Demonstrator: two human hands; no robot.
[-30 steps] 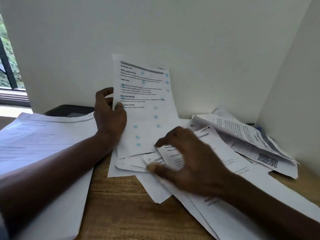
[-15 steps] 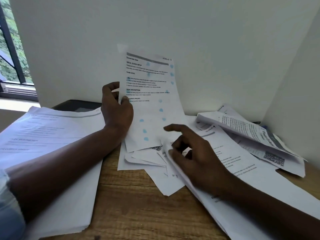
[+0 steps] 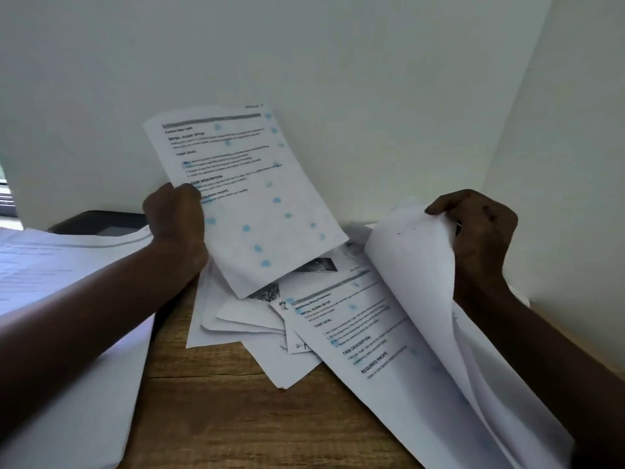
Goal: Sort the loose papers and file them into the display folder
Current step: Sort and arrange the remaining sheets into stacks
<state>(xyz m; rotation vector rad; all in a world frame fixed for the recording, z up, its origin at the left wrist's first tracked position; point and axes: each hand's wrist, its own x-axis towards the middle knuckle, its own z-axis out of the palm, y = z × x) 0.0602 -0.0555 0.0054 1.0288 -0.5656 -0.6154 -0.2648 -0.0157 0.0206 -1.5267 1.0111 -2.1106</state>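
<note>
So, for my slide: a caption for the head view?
Left hand holds up a blue-spotted sheet; right hand grips lifted papers above a loose pile.

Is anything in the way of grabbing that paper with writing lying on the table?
Partly. The bundle of lifted white sheets in the right hand covers the flat printed page's right side. Its left side lies bare atop the pile.

Matt white paper sheets [image 3: 389,336], blue-spotted one [image 3: 257,204]; grainy wooden tabletop [image 3: 243,421]; matt wall [image 3: 338,62].
</note>
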